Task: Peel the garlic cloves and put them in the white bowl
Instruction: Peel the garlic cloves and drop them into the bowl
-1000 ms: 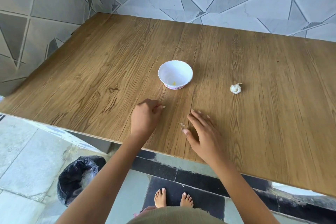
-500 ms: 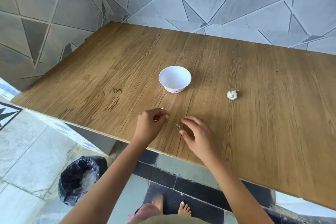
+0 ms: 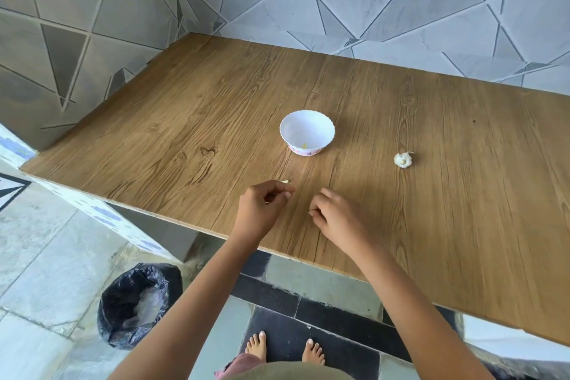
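Note:
The white bowl (image 3: 320, 125) stands mid-table with a small yellow bit at its bottom. A partly broken garlic bulb (image 3: 403, 160) lies on the wood to its right. Near the table's front edge, my left hand (image 3: 262, 207) is curled round a small garlic clove (image 3: 286, 181), whose pale tip pokes out above the fingers. My right hand (image 3: 336, 214) sits a little to the right, its fingers curled and pinching a thin scrap of garlic peel (image 3: 310, 211). Both hands are well short of the bowl.
The wooden table (image 3: 185, 133) fills a corner of grey tiled walls. On the floor at lower left stands a bin with a black bag (image 3: 123, 311). My bare feet are below the table's front edge.
My right hand went from flat, spread fingers to a curled pinch on the peel scrap. Both hands drew slightly closer together. The view tilted up, showing more wall.

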